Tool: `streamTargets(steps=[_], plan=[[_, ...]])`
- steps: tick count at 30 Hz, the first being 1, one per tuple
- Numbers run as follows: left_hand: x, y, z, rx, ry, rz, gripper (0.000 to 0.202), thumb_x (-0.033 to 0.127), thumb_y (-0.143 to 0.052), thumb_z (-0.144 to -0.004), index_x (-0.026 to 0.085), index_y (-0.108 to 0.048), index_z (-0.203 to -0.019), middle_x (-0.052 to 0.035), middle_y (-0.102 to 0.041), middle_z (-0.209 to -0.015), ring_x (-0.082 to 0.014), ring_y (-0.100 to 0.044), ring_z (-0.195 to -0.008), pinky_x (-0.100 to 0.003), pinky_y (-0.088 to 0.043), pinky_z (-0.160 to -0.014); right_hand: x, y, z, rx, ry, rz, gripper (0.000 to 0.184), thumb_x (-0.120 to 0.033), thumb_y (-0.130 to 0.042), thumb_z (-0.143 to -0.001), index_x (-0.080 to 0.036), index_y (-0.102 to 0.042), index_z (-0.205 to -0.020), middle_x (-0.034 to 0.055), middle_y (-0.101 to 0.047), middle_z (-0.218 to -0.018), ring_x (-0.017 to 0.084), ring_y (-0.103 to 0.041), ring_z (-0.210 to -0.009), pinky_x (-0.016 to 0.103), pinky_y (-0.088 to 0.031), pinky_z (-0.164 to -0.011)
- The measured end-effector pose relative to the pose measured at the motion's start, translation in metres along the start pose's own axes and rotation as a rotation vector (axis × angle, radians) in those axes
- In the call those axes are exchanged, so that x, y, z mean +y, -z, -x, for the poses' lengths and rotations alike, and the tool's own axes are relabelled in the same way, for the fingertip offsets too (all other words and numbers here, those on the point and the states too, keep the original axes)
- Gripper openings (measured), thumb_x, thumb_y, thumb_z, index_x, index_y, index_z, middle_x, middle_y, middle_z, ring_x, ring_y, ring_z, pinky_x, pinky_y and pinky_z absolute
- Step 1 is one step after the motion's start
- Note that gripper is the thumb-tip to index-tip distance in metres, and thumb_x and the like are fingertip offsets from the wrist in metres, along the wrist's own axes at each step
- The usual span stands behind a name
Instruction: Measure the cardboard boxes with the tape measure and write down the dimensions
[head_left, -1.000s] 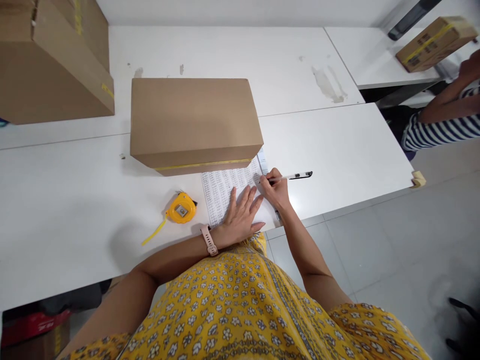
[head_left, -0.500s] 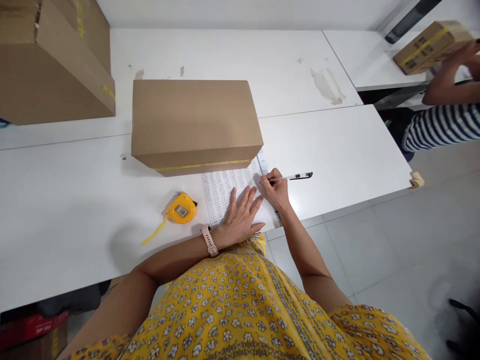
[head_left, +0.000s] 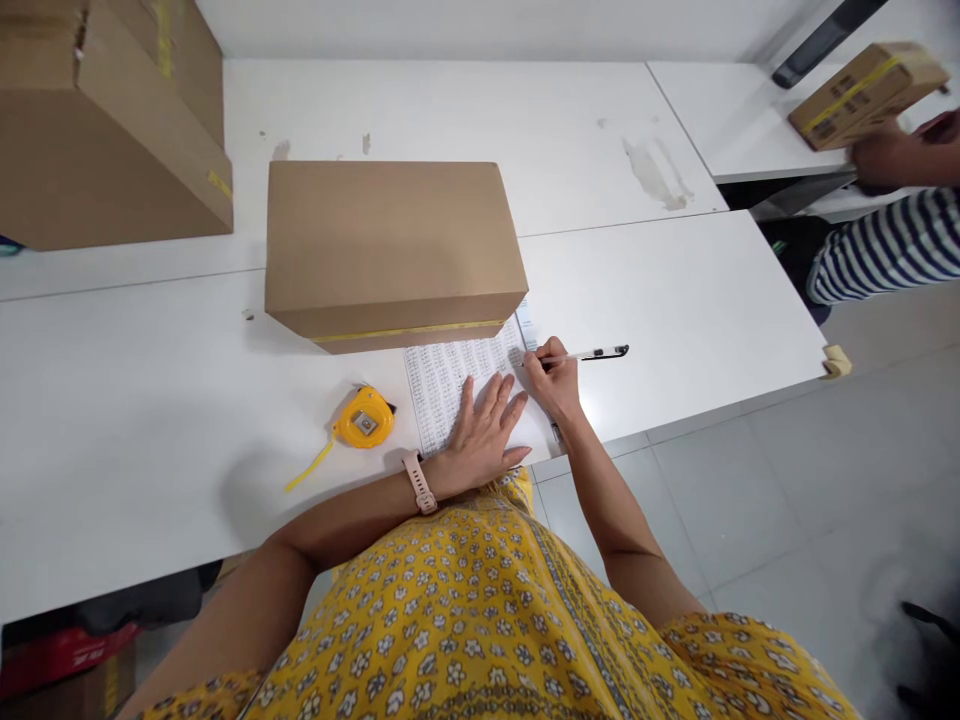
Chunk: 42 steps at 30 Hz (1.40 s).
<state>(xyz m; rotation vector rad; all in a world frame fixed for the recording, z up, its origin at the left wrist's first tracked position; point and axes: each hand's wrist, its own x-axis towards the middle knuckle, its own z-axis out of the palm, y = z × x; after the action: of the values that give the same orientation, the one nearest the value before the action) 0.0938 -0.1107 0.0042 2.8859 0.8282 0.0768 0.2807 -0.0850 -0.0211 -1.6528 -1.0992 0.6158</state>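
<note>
My left hand point(head_left: 481, 432) lies flat with fingers spread on a printed sheet of paper point(head_left: 442, 375) near the white table's front edge. My right hand point(head_left: 553, 378) is closed on a pen point(head_left: 592, 353), its tip touching the sheet's upper right part. A closed cardboard box point(head_left: 386, 240) with yellow tape stands just behind the sheet and covers its top edge. A yellow tape measure point(head_left: 363, 418) with a short length of tape pulled out lies left of the sheet.
A large cardboard box point(head_left: 105, 130) stands at the back left of the white table point(head_left: 675, 290). At the right, a person in a striped top point(head_left: 885, 250) handles a small box point(head_left: 862, 90) on another table. A tape roll point(head_left: 837, 360) sits at the table's right corner.
My hands stay almost still on the sheet; the pen shifts slightly. The person at the right has moved an arm toward the small box.
</note>
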Motion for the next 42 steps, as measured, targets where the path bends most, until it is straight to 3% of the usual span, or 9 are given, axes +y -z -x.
streamTargets(steps=[42], plan=[[-0.0008,0.0009,0.0006,0.016,-0.009,-0.006,0.080,0.062,-0.041,-0.103,0.007,-0.031,-0.161,-0.0251,-0.024,-0.169,-0.0388,-0.018,-0.159,-0.070,-0.011,-0.125,-0.0054,0.0009,-0.0004,0.023,-0.023,0.038,0.028,-0.030,-0.064,-0.083,-0.024,-0.041,-0.068,-0.0091,-0.037,-0.053,0.009,-0.033,-0.051,0.026,-0.027,-0.051]])
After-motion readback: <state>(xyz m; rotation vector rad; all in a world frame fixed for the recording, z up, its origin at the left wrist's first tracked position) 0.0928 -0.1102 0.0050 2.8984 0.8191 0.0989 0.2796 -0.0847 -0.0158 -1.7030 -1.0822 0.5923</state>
